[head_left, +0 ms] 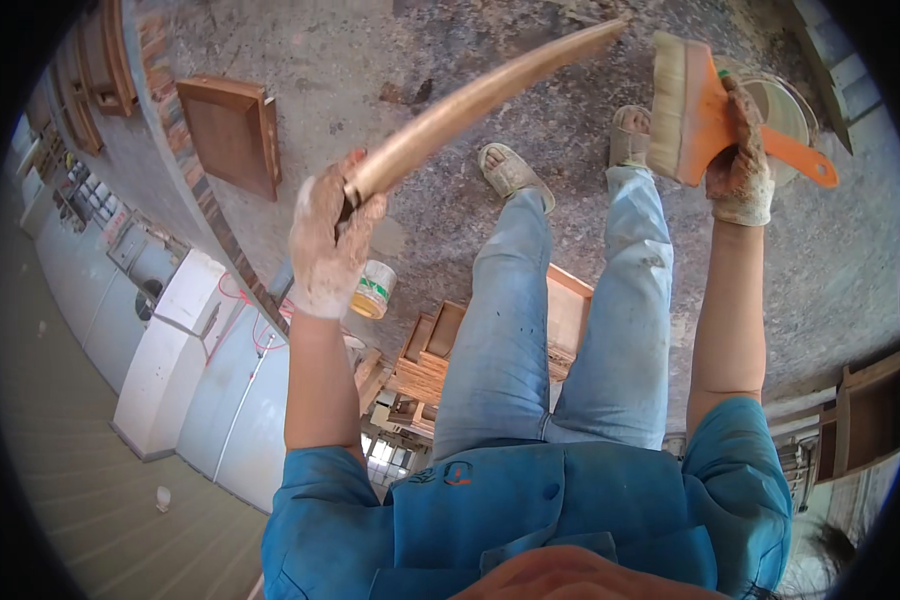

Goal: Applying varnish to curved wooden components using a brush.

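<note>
My left hand [332, 240], in a pale stained work glove, is closed around the lower end of a long curved wooden strip [495, 100]. The strip rises from that hand toward the upper right, its far tip apart from the brush. In my right hand [748, 165], also in a stained glove, is a wide flat paintbrush [708, 115]. Its orange handle points right and its thick cream bristles face left, toward the strip. Behind the right hand, partly hidden by it, stands a round bucket [785, 112] with a pale rim.
A framed brown wooden panel [228, 135] stands on the stained floor at left. Near my left wrist is a small white and yellow tub [373, 290]. Several wooden drawers [435, 345] are stacked beside my legs. More wooden frames [862, 415] stand at right.
</note>
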Demonstrator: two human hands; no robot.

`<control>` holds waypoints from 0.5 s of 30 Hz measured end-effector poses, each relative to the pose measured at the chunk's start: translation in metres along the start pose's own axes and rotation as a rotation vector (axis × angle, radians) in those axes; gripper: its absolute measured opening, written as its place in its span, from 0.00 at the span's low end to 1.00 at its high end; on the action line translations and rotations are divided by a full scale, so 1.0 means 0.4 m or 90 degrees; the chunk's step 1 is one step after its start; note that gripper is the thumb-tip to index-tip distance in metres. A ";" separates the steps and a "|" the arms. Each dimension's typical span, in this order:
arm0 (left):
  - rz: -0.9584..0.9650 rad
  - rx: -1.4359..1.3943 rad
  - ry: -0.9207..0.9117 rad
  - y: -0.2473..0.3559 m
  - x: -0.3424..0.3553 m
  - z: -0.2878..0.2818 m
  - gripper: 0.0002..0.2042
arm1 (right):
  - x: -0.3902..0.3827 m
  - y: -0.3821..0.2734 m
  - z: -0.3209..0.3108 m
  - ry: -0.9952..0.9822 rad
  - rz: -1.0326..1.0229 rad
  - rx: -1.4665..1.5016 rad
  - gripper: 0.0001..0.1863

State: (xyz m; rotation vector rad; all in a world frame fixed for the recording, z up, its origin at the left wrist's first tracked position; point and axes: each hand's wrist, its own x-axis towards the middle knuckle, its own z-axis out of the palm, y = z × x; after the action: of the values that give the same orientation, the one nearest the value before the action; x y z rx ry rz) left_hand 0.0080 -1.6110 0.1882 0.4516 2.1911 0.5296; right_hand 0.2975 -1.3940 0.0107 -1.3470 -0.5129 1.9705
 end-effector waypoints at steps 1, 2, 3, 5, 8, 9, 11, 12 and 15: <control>-0.052 -0.028 -0.006 0.020 -0.002 0.007 0.15 | -0.002 0.003 -0.022 0.011 0.024 0.020 0.16; -0.103 -0.055 -0.012 0.036 -0.006 0.015 0.15 | -0.004 0.005 -0.043 0.022 0.047 0.040 0.16; -0.155 -0.081 -0.018 0.047 -0.011 0.024 0.15 | -0.006 0.005 -0.063 0.032 0.070 0.060 0.16; 0.041 0.073 -0.052 0.053 -0.016 0.033 0.15 | -0.025 0.023 -0.045 0.059 0.034 0.024 0.17; 0.631 0.521 -0.110 0.044 -0.024 0.013 0.15 | -0.104 0.018 0.103 0.045 0.131 0.043 0.18; 0.674 0.485 -0.095 0.038 -0.025 0.020 0.15 | -0.138 0.020 0.146 -0.009 0.163 0.044 0.19; 0.724 0.444 -0.085 0.038 -0.024 0.031 0.15 | -0.171 0.050 0.202 -0.143 0.175 0.002 0.18; 0.720 0.447 -0.118 0.039 -0.026 0.034 0.13 | -0.169 0.060 0.223 -0.211 0.146 -0.053 0.17; 0.691 0.523 -0.177 0.046 -0.042 0.035 0.09 | -0.098 0.150 0.193 -0.348 0.075 -0.178 0.14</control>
State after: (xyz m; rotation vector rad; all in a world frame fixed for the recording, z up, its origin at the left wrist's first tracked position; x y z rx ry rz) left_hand 0.0317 -1.6006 0.2002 2.0519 1.6465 0.0368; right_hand 0.2166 -1.4594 0.0266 -0.9955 -1.0135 2.4417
